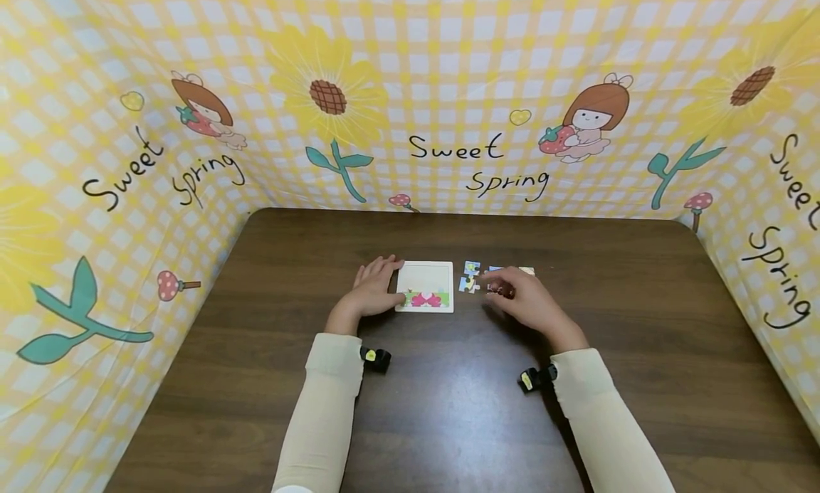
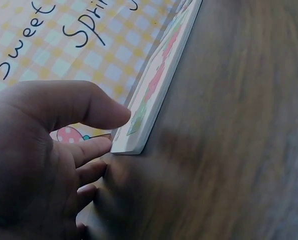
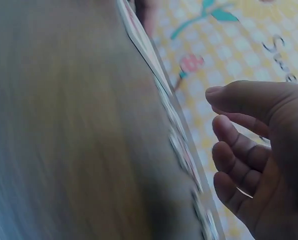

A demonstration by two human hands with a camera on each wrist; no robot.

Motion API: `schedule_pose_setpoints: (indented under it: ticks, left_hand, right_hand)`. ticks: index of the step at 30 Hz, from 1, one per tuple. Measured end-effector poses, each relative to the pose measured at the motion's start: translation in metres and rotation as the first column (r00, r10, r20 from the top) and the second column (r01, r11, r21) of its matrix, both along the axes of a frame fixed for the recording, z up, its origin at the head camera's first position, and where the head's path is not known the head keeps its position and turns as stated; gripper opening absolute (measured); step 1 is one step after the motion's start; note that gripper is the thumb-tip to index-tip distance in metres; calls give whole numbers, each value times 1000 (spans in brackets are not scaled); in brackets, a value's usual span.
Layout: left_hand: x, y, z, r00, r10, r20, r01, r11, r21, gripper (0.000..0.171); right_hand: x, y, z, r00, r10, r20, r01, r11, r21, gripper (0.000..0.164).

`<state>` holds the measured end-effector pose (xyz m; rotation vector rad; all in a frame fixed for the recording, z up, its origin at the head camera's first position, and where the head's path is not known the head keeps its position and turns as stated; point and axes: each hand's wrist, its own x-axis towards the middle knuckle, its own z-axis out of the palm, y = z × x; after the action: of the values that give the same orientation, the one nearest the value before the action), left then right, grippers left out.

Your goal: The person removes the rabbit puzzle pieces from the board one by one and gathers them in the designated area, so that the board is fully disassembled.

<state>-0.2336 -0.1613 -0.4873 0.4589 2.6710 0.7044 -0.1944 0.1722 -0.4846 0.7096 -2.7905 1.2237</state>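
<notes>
A small white-framed puzzle board (image 1: pixel 423 275) lies flat on the table, its lower strip filled with green and pink picture pieces (image 1: pixel 426 299). My left hand (image 1: pixel 374 288) touches the board's left side, fingers extended; in the left wrist view the thumb (image 2: pixel 106 114) reaches onto the frame near a corner. Just right of the board lie loose blue jigsaw pieces (image 1: pixel 471 268). Over more loose pieces hovers my right hand (image 1: pixel 530 299), fingers loosely bent and partly hiding them. The right wrist view shows nothing between those fingers, apart from the row of pieces (image 3: pixel 185 156).
The brown wooden table (image 1: pixel 442 400) extends in front of the board and to both sides. A yellow checked cloth (image 1: pixel 448 73) with flowers and lettering stands behind and at the sides. Black wrist cameras (image 1: pixel 378 360) sit by both cuffs.
</notes>
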Motion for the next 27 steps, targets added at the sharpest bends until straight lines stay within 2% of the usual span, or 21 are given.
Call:
schedule_pose_setpoints:
  ticks: [8, 15, 20, 27]
  left_hand:
    - [3, -2, 8, 1000, -5, 7, 4, 1000, 29, 69]
    - [2, -3, 7, 1000, -21, -2, 21, 1000, 12, 68]
    - [1, -4, 5, 999, -32, -4, 33, 999, 12, 69]
    - [-1, -10, 0, 998, -57, -17, 57, 996, 63, 69]
  right_hand:
    - [-1, -45, -2, 998, 57, 11, -58, 998, 11, 38]
    - [-2, -79, -6, 997, 72, 5, -73, 997, 22, 40]
    - [-2, -100, -8, 998, 63, 4, -63, 997, 51, 40]
    - [-5, -118, -12, 998, 35, -54, -30, 996, 82, 35]
